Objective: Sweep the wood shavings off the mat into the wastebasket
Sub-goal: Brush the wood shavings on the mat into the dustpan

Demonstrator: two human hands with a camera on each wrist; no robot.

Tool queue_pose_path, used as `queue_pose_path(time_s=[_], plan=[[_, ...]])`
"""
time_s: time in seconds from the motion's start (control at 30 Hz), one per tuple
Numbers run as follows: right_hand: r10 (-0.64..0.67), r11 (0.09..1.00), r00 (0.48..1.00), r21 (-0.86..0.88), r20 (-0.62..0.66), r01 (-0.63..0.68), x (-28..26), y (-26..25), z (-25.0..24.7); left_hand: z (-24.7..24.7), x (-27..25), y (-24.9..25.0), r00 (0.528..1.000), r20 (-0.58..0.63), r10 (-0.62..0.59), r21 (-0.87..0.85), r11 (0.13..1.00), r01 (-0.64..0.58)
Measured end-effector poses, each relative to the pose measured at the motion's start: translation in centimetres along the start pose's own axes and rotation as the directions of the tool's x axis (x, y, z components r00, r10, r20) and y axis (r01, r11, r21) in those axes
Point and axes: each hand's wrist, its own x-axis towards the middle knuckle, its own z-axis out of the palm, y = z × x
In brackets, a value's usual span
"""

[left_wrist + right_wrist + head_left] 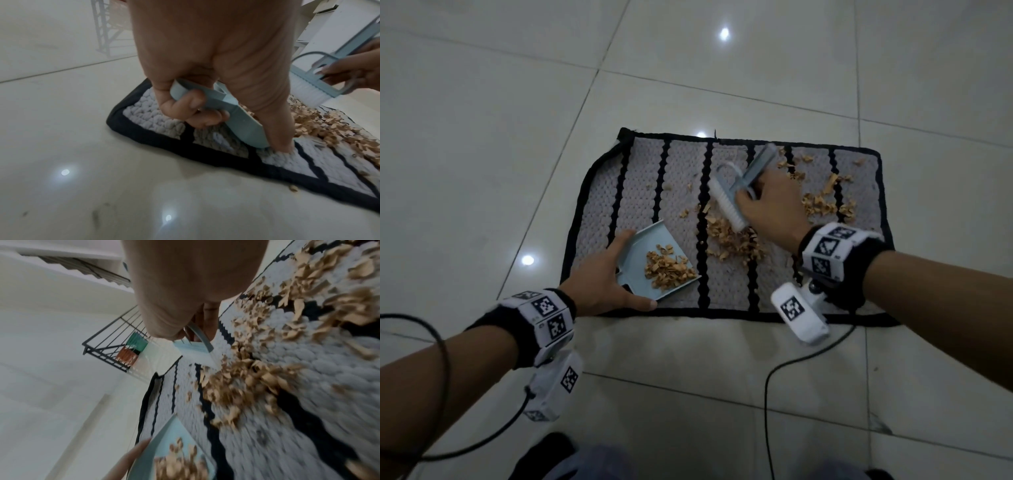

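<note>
A grey mat (859,274) with black stripes and a black border lies on the tiled floor. Tan wood shavings (732,240) are heaped at its middle, and more shavings (825,202) are scattered toward the right. My left hand (602,281) grips a pale blue dustpan (650,253) by its handle (197,95), the pan resting on the mat's left part with shavings inside it (667,267). My right hand (770,205) holds a grey-blue brush (729,198), its white bristles (308,95) at the middle heap. No wastebasket is in view.
Black cables (784,370) trail over the floor tiles near the mat's front edge and at the left. A black wire rack (115,344) stands on the floor beyond the mat. One stray shaving (293,188) lies on the tile beside the border.
</note>
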Motion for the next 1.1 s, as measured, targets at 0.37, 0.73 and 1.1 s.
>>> queue_pose_path(time_s=[0.37,0.73,1.1], plan=[[-0.248,0.948,0.94,-0.142,0.236,0.286,8.3,-2.3,3.0,3.5,-2.2,3.0,0.995,-0.095,-0.03,-0.221,0.975,0.008],[-0.288,0.899,0.818,-0.153,0.498,0.41,7.7,1.2,1.3,4.2,-3.0,1.7,0.994,-0.09,-0.057,-0.189,0.981,0.039],[-0.478,0.847,0.766,-0.004,0.429,0.531,7.9,-0.6,1.9,4.8,-3.8,1.0,0.985,-0.16,-0.072,-0.284,0.959,0.024]])
